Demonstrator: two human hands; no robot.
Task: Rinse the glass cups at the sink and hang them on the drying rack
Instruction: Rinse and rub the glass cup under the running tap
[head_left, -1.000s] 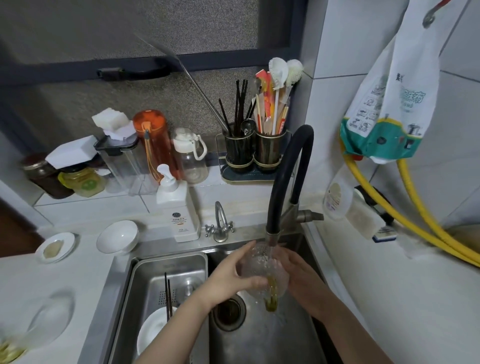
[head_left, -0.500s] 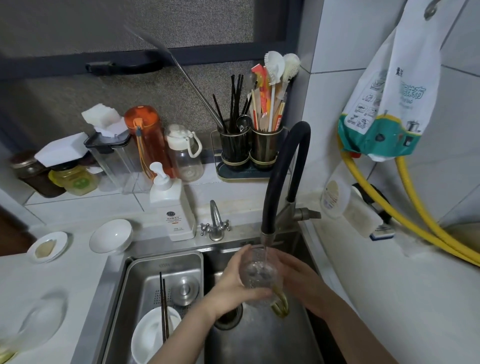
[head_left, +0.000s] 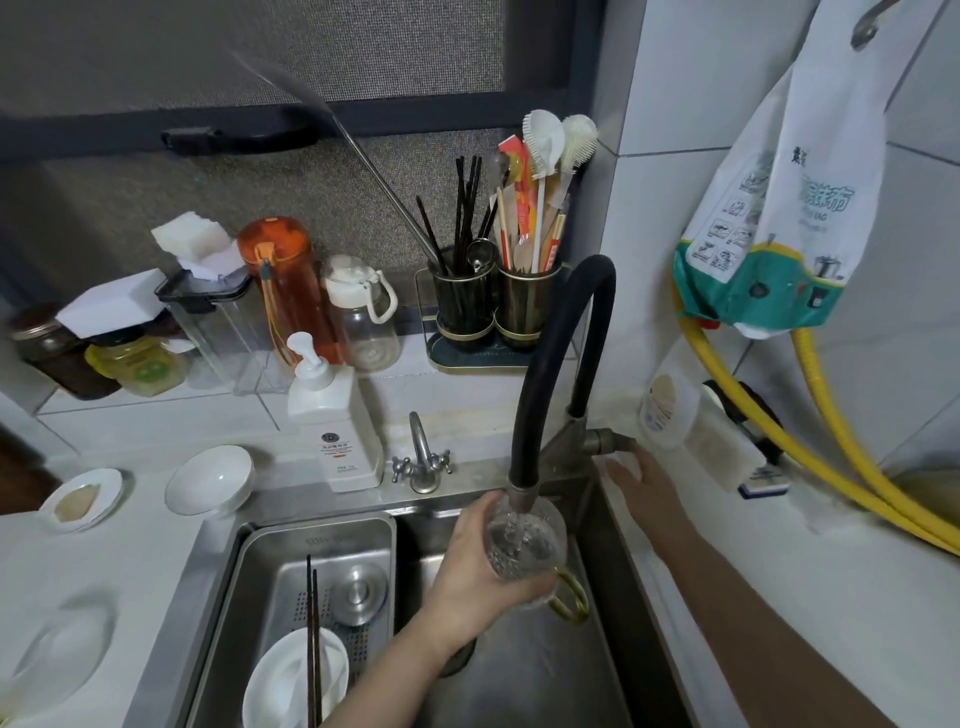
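Note:
My left hand grips a clear glass cup with a gold handle, holding it upright under the spout of the black faucet hose. Water runs from the spout into the cup. My right hand is off the cup and lies with straight fingers just below the faucet's metal lever at the sink's right rim. No drying rack shows in the head view.
The steel sink has a left basin tray holding a white bowl and dark chopsticks. A soap pump bottle, small tap, white dishes, bottles and utensil holders line the back. Yellow hoses run along the right wall.
My right hand has let go of the cup and moved right and up to the faucet lever. The left hand alone now holds the cup, raised closer to the spout.

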